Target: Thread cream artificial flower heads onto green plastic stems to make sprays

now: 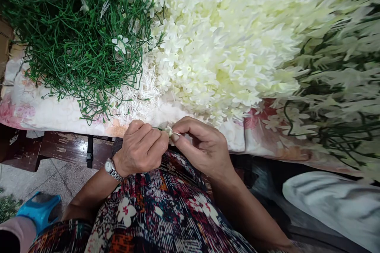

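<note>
My left hand, with a wristwatch on its wrist, is closed in a loose fist at the table's front edge. A short bit of green stem shows at its fingers; the rest is hidden inside the fist. Thumb and forefinger of my right hand pinch a small white artificial flower right beside the left fist. Beyond my hands lie a heap of green plastic stems, a pile of thin white stamens and a large mound of cream-white blossoms.
A floral cloth covers the table. Finished-looking flower sprays hang over its right front edge. White fabric on a knee is at lower right. A blue stool stands on the floor at lower left.
</note>
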`<control>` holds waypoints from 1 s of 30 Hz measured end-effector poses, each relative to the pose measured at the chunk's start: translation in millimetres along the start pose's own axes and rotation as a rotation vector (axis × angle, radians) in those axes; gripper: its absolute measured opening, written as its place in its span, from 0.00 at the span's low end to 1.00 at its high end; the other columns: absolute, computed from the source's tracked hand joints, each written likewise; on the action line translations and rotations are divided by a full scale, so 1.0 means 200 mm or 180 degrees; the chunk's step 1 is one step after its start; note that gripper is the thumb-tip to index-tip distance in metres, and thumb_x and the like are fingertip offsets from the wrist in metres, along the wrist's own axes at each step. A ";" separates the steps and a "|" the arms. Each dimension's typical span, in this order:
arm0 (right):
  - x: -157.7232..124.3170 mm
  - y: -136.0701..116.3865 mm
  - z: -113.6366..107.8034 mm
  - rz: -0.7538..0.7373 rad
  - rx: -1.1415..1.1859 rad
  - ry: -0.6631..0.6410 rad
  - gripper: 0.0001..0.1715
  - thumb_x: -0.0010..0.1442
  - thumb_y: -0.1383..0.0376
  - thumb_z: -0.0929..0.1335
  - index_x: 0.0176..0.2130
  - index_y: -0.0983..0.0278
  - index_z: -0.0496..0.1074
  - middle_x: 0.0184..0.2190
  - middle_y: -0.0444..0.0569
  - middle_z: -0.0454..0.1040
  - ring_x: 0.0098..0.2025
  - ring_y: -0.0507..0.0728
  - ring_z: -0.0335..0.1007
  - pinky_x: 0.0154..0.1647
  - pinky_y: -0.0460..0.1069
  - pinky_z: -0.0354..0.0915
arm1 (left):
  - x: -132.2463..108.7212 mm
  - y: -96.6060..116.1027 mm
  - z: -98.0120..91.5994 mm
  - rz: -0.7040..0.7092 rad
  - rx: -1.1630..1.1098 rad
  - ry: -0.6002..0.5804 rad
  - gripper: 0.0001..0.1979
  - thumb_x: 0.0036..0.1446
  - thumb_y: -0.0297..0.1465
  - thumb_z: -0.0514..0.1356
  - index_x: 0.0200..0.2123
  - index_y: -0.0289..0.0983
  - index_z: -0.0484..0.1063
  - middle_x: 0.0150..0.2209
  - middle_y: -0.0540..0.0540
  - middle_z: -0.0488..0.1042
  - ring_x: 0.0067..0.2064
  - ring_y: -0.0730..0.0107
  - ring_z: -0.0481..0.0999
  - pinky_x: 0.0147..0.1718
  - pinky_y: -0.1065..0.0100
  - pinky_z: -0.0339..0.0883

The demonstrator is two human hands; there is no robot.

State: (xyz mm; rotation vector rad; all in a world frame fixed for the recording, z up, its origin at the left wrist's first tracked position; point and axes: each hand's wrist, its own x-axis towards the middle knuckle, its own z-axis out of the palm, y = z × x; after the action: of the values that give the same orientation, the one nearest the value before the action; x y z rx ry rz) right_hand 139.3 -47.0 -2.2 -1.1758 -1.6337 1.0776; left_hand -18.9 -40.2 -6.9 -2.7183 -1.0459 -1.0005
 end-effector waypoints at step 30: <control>0.11 -0.17 -0.11 -0.1679 -0.0893 0.0262 0.17 0.48 0.75 0.65 0.40 0.65 0.64 0.30 0.47 0.68 0.33 0.51 0.64 0.30 0.46 0.63 | 0.02 -0.01 -0.05 -0.3091 -0.4069 0.0919 0.05 0.49 0.31 0.59 0.26 0.34 0.70 0.19 0.52 0.66 0.20 0.80 0.62 0.18 0.77 0.55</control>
State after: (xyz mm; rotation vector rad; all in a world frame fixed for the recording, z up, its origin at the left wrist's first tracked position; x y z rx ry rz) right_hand 146.4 -29.0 39.5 -0.8649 -1.9240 0.4724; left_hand -23.1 -39.5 4.0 -2.3272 -2.2865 -2.9181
